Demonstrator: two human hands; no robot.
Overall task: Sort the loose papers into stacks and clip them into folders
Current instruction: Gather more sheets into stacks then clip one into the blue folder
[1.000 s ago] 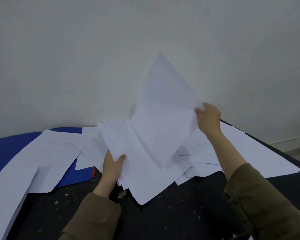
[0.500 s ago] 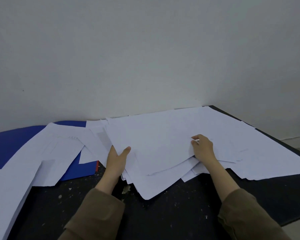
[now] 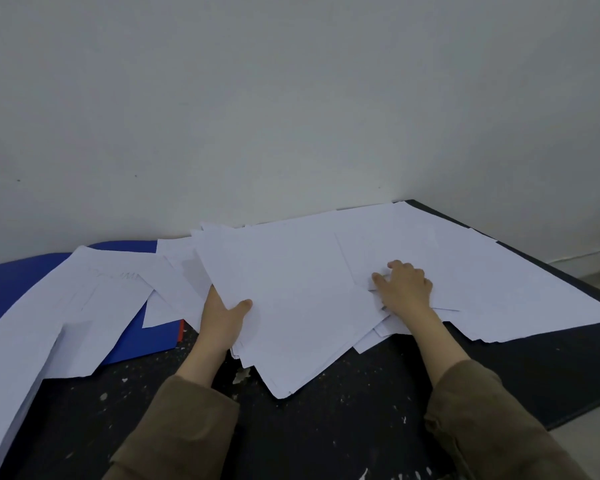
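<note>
Plain white wall (image 3: 291, 98) behind. Dark table (image 3: 343, 427) with white paint spots. Bit of grey floor (image 3: 599, 275) at right.
</note>
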